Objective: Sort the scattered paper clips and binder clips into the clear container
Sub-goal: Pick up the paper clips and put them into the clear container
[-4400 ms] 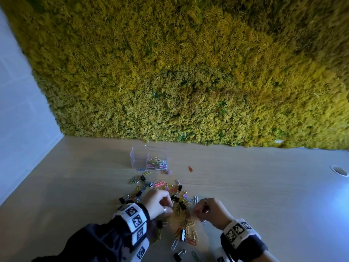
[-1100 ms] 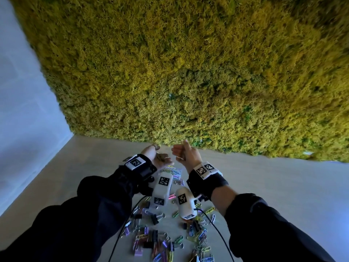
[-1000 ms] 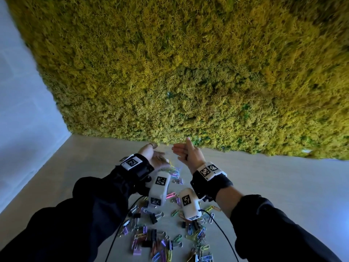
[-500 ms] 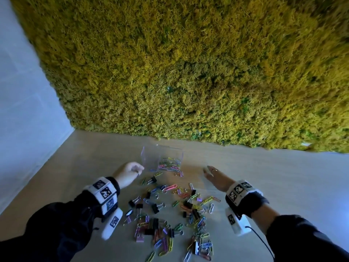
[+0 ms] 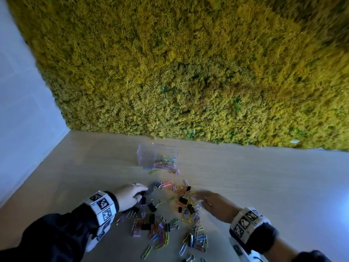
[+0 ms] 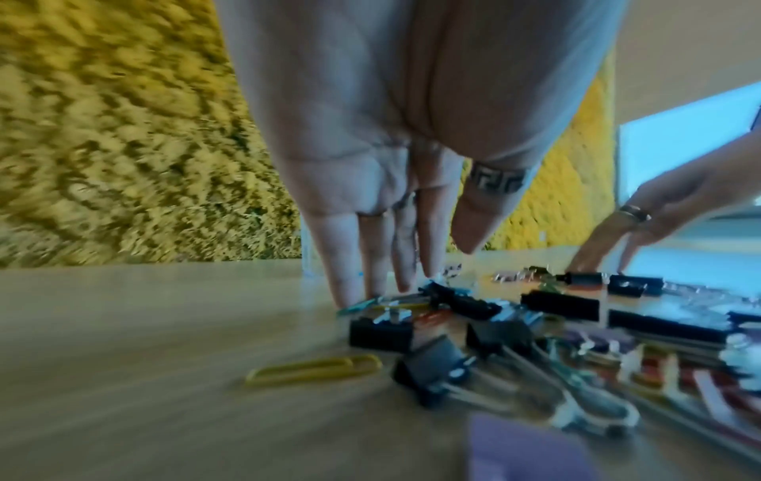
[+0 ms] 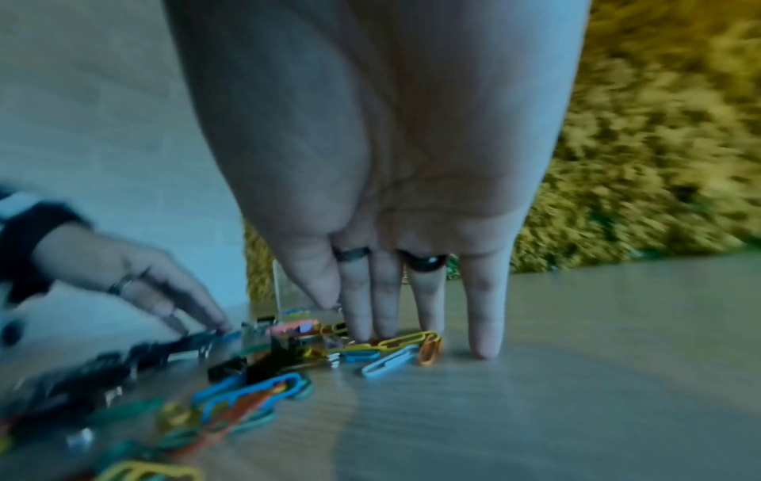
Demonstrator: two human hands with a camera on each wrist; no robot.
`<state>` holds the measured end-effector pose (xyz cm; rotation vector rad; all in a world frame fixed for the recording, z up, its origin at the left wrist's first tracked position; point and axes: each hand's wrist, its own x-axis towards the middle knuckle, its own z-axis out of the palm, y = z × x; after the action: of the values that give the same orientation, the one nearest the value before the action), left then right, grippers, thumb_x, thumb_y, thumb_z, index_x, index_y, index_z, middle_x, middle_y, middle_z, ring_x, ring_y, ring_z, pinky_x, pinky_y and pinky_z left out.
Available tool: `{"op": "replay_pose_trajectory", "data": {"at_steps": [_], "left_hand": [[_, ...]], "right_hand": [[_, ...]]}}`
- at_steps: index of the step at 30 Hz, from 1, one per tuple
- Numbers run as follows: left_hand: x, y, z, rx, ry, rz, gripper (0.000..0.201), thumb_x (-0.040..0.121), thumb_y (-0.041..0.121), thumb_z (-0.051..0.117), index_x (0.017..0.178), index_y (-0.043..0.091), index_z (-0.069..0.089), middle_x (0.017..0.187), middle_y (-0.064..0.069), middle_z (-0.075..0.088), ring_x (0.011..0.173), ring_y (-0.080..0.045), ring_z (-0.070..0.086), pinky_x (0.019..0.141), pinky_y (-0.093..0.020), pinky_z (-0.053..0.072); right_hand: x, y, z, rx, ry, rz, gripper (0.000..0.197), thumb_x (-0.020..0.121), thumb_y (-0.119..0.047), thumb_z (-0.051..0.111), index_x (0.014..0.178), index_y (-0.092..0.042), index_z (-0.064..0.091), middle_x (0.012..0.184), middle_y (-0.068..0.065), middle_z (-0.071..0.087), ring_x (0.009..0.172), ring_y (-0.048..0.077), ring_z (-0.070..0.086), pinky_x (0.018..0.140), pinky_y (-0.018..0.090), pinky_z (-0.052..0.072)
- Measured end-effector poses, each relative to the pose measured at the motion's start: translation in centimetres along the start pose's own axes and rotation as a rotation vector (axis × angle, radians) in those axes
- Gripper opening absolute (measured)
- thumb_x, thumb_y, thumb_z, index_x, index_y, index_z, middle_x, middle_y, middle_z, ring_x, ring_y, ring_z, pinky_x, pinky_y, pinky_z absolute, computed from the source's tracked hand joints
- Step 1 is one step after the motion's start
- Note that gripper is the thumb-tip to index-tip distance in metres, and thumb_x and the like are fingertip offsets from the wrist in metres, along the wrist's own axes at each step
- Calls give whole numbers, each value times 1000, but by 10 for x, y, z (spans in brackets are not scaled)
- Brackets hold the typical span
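Note:
A clear container stands on the table near the moss wall, with several coloured paper clips inside. A heap of coloured paper clips and black binder clips lies scattered nearer to me. My left hand is at the heap's left edge, its straight fingertips touching the clips. My right hand is at the heap's right edge, fingers extended down onto paper clips. Neither hand holds anything.
A yellow-green moss wall rises right behind the container. A pale wall bounds the table on the left. A few stray clips lie just in front of the container. Bare wooden tabletop spreads to the right.
Both hands came back from above the container and dropped to the two sides of the heap, now touching clips with straight fingers.

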<state>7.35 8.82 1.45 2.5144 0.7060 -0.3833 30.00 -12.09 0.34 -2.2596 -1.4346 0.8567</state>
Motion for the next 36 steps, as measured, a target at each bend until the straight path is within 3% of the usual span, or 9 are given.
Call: {"op": "replay_pose_trajectory", "data": {"at_steps": [4,12,16,20,22,26,29,33,36], "left_hand": [[-20,14,4,68,66,63,55,88,34,54,139,20,35,150,7,26,135,-12,30,109,-23,26],[-38,79,31,101,-85,190,69,75,44,68,134,23,38,138,5,36,122,-14,41,99,-28,35],[-27,92,45,115,-123,170,72,73,39,72,133,17,39,138,-1,36,122,-20,42,99,-33,38],[-17,88,50,110,-93,115,50,78,25,70,123,16,49,129,-5,47,115,-24,49,96,-35,44],[-12,86,49,72,-75,114,38,80,20,68,115,14,55,123,-6,54,111,-21,52,93,-31,44],[-8,82,44,-95,24,88,30,77,20,71,105,15,62,110,-1,62,89,-9,55,75,-17,43],[-8,74,35,-259,126,52,30,76,17,72,104,15,61,92,8,59,65,4,48,57,-5,36],[-16,65,22,-361,231,-2,30,79,21,70,107,19,60,80,17,54,55,7,50,53,-3,38],[-29,61,20,-262,344,-82,10,84,32,62,82,22,59,71,18,48,63,-2,49,55,-11,33]], "right_hand": [[-14,22,4,-126,25,-85,109,54,-95,18,127,-22,51,132,-9,45,118,9,44,104,26,36],[-58,-5,30,-90,-97,-85,117,32,-81,54,135,-28,38,119,-17,27,112,5,28,99,15,28],[-61,-12,46,-114,-13,-61,111,35,-74,61,133,-25,42,117,-13,28,113,10,28,106,25,28],[-57,-11,52,-33,64,-113,52,64,-36,78,111,-18,63,104,-26,40,99,-13,40,88,0,30],[-55,-13,50,-8,97,-130,39,69,-27,77,105,-16,66,97,-26,42,98,-7,48,86,0,33],[-47,-19,46,6,120,-122,28,75,-19,72,102,-16,67,95,-12,50,88,2,52,84,14,44],[-44,-21,41,5,117,-102,23,77,-13,69,100,-13,67,79,-22,43,68,-11,40,71,5,37],[-41,-22,40,-3,119,-81,25,77,-15,69,102,-15,67,75,-26,39,65,-15,34,68,4,33],[-39,-20,41,-9,122,-66,24,78,-18,69,103,-20,67,74,-29,39,62,-16,37,63,-2,31]]}}
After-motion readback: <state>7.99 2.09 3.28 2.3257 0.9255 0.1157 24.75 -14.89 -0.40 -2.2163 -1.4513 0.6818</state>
